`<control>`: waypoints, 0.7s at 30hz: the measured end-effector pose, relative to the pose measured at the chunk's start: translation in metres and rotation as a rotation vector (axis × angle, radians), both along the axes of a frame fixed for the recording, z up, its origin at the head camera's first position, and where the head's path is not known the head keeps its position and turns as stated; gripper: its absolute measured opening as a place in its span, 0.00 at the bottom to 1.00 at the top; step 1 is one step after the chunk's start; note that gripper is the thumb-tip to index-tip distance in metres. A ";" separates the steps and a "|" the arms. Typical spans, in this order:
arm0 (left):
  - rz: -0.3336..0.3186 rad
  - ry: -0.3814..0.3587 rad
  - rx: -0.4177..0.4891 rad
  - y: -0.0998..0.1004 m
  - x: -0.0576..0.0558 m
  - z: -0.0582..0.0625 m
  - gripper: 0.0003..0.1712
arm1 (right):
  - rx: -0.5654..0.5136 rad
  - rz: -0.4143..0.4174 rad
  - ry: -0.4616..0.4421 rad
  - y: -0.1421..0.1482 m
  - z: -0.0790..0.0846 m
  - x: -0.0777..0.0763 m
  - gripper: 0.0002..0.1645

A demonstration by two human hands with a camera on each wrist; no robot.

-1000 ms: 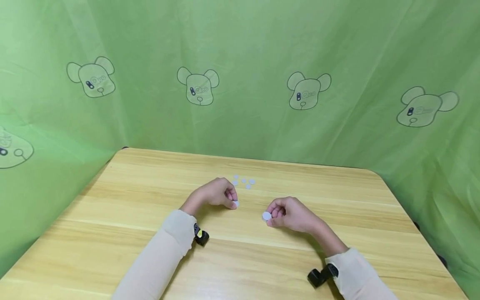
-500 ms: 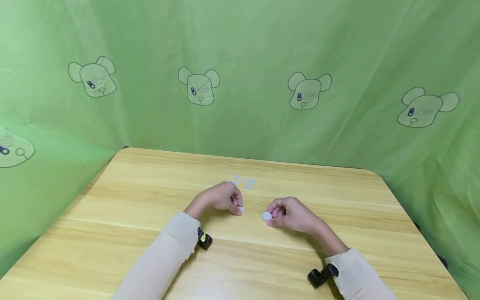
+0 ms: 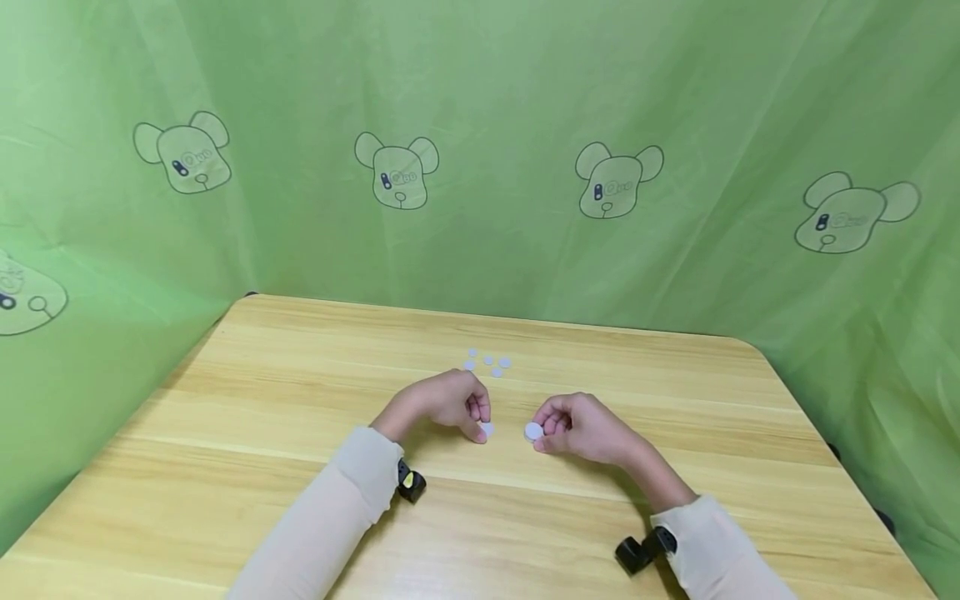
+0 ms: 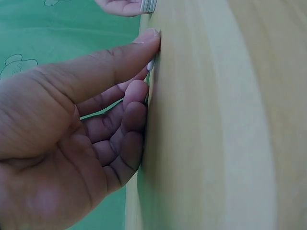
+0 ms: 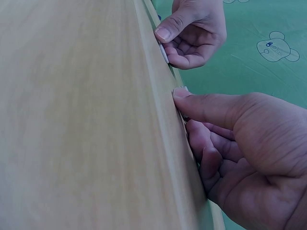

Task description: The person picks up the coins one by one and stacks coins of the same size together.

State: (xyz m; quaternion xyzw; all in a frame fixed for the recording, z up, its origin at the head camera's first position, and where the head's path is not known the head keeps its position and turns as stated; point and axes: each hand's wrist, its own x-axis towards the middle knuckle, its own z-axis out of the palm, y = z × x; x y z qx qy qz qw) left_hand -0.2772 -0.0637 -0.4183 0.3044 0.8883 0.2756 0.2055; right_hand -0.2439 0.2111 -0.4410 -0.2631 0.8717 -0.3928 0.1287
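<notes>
Between left thumb and fingers, my left hand (image 3: pixel 453 402) pinches a small white disc (image 3: pixel 488 429) just at the tabletop. The disc's thin edge (image 5: pixel 163 52) shows in the right wrist view. A short way to the right, my right hand (image 3: pixel 588 429) grips a stack of white discs (image 3: pixel 533 431) between thumb and fingers. Seen from the left wrist, the stack (image 4: pixel 149 5) has several layers. A narrow gap separates the single disc from the stack. Fingers hide part of both.
Several loose white discs (image 3: pixel 505 363) lie flat on the wooden table (image 3: pixel 637 367) beyond my left hand. A green curtain (image 3: pixel 495 250) with printed bear heads hangs behind and around the table. Each sleeve carries a black wrist camera (image 3: pixel 633 554).
My left hand has slid to the right and towards me with its disc, closing in on the stack. The right hand has stayed in place with its stack.
</notes>
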 end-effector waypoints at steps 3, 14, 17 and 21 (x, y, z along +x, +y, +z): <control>-0.002 -0.004 0.001 0.000 0.001 0.001 0.12 | 0.003 0.000 0.000 0.000 0.000 0.000 0.14; -0.007 0.006 -0.011 0.001 0.001 -0.001 0.10 | -0.002 -0.001 -0.001 0.000 -0.001 0.000 0.13; -0.001 -0.008 -0.008 -0.001 0.003 0.000 0.10 | -0.005 -0.001 -0.007 0.000 -0.001 0.000 0.14; -0.001 -0.027 0.004 -0.004 0.005 0.001 0.10 | -0.006 -0.003 -0.006 0.000 0.000 0.000 0.14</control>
